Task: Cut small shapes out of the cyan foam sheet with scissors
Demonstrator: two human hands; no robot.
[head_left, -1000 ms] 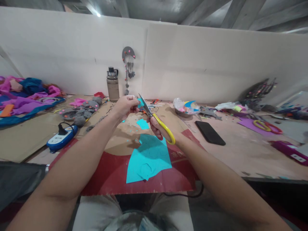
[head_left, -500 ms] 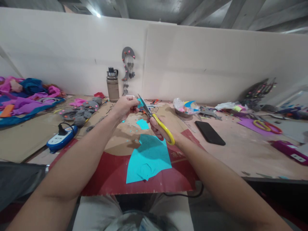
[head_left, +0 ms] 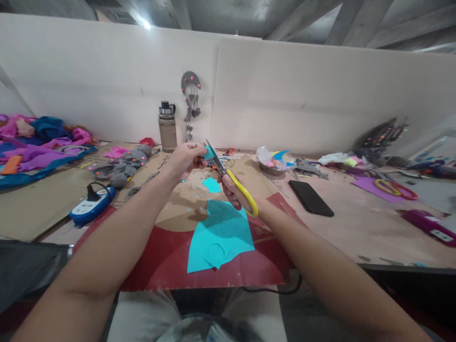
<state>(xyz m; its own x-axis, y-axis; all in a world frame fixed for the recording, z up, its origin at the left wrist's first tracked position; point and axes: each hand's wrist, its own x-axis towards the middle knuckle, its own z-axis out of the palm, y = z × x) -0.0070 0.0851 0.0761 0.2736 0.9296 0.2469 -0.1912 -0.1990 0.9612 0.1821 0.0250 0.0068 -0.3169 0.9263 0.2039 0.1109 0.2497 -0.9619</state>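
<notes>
Pinched in my left hand (head_left: 189, 160) is a small turquoise piece (head_left: 208, 153), felt or paper. My right hand (head_left: 232, 189) grips yellow-handled scissors (head_left: 243, 191), whose slightly parted blades point up and left beside that piece. Under my hands, a larger turquoise sheet (head_left: 224, 232) with cut edges lies on a red and brown cardboard sheet (head_left: 153, 266). A smaller turquoise scrap (head_left: 211, 185) rests just beyond it, with tiny bits scattered around.
A water bottle (head_left: 167, 127) stands at the back by the white partition. Left are a blue power strip (head_left: 91, 205) and heaped coloured fabric (head_left: 46, 142). Right are a black phone (head_left: 310, 197), a bowl in plastic (head_left: 274, 160) and other scissors (head_left: 395, 187) on purple material.
My left-hand fingers have shifted slightly around the turquoise piece. The scissors stay almost in the same place, and the sheets on the table have not moved.
</notes>
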